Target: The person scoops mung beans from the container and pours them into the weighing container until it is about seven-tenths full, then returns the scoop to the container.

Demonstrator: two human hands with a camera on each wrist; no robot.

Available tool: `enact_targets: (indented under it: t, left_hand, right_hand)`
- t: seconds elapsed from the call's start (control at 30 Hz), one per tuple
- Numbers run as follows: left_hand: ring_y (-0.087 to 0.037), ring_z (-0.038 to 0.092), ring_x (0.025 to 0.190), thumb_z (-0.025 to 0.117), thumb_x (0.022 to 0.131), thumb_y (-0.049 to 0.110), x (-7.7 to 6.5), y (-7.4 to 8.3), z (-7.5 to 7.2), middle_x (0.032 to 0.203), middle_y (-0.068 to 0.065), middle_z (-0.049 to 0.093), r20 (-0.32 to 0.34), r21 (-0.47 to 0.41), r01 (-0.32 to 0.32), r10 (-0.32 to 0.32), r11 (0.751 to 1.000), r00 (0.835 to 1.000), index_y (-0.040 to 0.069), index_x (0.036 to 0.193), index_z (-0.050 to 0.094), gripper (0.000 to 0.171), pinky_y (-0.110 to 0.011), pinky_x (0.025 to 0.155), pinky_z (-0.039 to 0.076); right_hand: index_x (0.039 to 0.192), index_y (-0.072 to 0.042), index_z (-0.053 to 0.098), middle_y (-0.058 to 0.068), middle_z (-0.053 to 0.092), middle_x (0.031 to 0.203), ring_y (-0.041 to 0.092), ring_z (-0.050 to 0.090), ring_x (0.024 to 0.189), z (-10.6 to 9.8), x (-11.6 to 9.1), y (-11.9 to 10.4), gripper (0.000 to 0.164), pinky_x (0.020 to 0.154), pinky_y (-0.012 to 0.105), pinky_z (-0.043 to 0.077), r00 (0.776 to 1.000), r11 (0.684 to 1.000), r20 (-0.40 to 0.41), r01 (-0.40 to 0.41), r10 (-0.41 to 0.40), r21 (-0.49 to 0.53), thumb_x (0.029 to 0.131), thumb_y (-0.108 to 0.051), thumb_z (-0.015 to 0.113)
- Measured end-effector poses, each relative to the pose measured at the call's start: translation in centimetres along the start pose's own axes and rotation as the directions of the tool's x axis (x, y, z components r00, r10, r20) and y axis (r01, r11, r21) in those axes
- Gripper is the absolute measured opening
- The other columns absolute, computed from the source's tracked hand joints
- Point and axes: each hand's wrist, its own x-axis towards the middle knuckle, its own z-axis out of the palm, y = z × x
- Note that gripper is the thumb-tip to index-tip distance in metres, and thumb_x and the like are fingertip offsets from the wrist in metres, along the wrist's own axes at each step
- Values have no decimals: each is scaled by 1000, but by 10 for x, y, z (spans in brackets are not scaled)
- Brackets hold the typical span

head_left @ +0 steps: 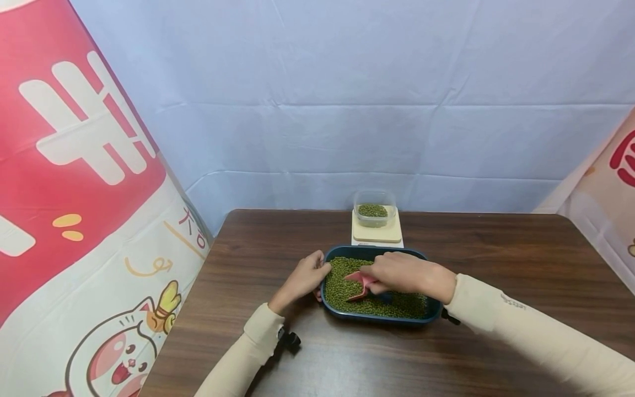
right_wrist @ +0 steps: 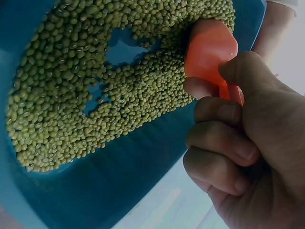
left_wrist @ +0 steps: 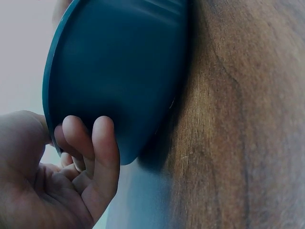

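Note:
A dark blue basin (head_left: pixel 382 318) holds a layer of green mung beans (right_wrist: pixel 62 95), with patches of its bottom showing through. My left hand (head_left: pixel 303 278) grips the basin's left end; in the left wrist view the thumb is at the rim and the fingers (left_wrist: pixel 106 152) curl against the outer wall. My right hand (head_left: pixel 404 272) holds a small pink scoop (right_wrist: pixel 209 50) by its handle, thumb on top and fingers wrapped round. The scoop's head is down among the beans, left of the basin's middle in the head view.
Behind the basin stands a kitchen scale (head_left: pixel 378 234) with a cream top. On it sits a clear plastic container (head_left: pixel 374 220) with some mung beans inside. All rest on a dark wooden table (head_left: pixel 278 237), with a pale cloth (head_left: pixel 317 138) hanging behind its back edge.

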Motion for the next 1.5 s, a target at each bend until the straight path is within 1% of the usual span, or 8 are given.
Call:
enact_targets:
  t: [0.1, 0.23, 0.47, 0.57, 0.73, 1.07, 1.23, 1.5]
  left_hand:
    - [-26, 57, 39, 43, 100, 26, 1, 0, 0, 54, -13, 53, -1, 0, -4, 4, 1000, 1000, 7, 87, 42, 23, -38, 39, 56]
    - [-26, 57, 38, 43, 100, 26, 1, 0, 0, 54, -12, 53, -8, 5, -4, 4, 1000, 1000, 7, 87, 42, 22, -38, 38, 56]
    - [-25, 58, 39, 44, 99, 26, 2, 1, 1, 54, -11, 53, -17, 22, -7, 7, 1000, 1000, 8, 87, 42, 22, -37, 37, 56]
    - [-24, 58, 38, 44, 99, 26, 2, 2, 1, 54, -11, 54, -19, 26, -8, 9, 1000, 1000, 8, 86, 42, 22, -38, 37, 56]
    - [-25, 58, 39, 43, 99, 25, 1, 3, 1, 53, -11, 54, -6, 14, -12, 12, 1000, 1000, 7, 87, 41, 22, -39, 38, 56]
    - [-22, 57, 38, 44, 100, 23, 1, 2, 1, 54, -10, 54, -16, 34, -8, 8, 999, 1000, 7, 86, 42, 21, -38, 37, 55]
    - [-22, 56, 37, 44, 100, 24, 0, 3, 1, 54, -10, 53, -18, 28, -2, 3, 1000, 1000, 7, 87, 42, 22, -39, 37, 55]
    - [-23, 57, 39, 43, 99, 27, 0, 3, 0, 56, -11, 54, -6, 11, 14, -14, 1000, 1000, 6, 88, 42, 24, -39, 39, 56]
  right_hand:
    - [79, -24, 51, -14, 27, 55, 3, 24, 48, -1, 2, -1, 17, 45, 17, 22, 1000, 1000, -8, 11, -11, -15, 82, -7, 54]
    - [79, -23, 50, -14, 27, 55, 4, 21, 49, -2, 4, -3, 18, 45, 18, 19, 1000, 1000, -5, 21, -21, -14, 83, -6, 53]
    - [83, -20, 52, -14, 35, 57, 3, 29, 49, -1, 9, -5, 12, 46, 19, 29, 999, 998, 7, 40, -40, -39, 91, -13, 58]
    - [84, -18, 53, -13, 35, 58, 3, 30, 50, -1, 11, -6, 10, 47, 19, 30, 998, 998, 8, 56, -56, -39, 92, -13, 58]
    - [85, -20, 50, -13, 35, 58, 3, 30, 50, 4, 14, -5, 12, 47, 19, 29, 999, 998, 14, 46, -45, -32, 92, -13, 57]
    - [85, -21, 44, -14, 45, 65, 2, 28, 50, 10, 12, -5, 14, 47, 17, 27, 997, 997, 81, -7, 1, 80, 95, -14, 51]
    - [87, -21, 45, -13, 39, 61, 2, 31, 50, 11, 10, -5, 13, 48, 18, 28, 996, 997, 86, -15, 9, 70, 98, -17, 50]
    - [90, -20, 47, -13, 37, 61, 3, 25, 48, 16, 7, 0, 10, 46, 17, 25, 996, 995, 89, -8, -1, 103, 97, -13, 49]
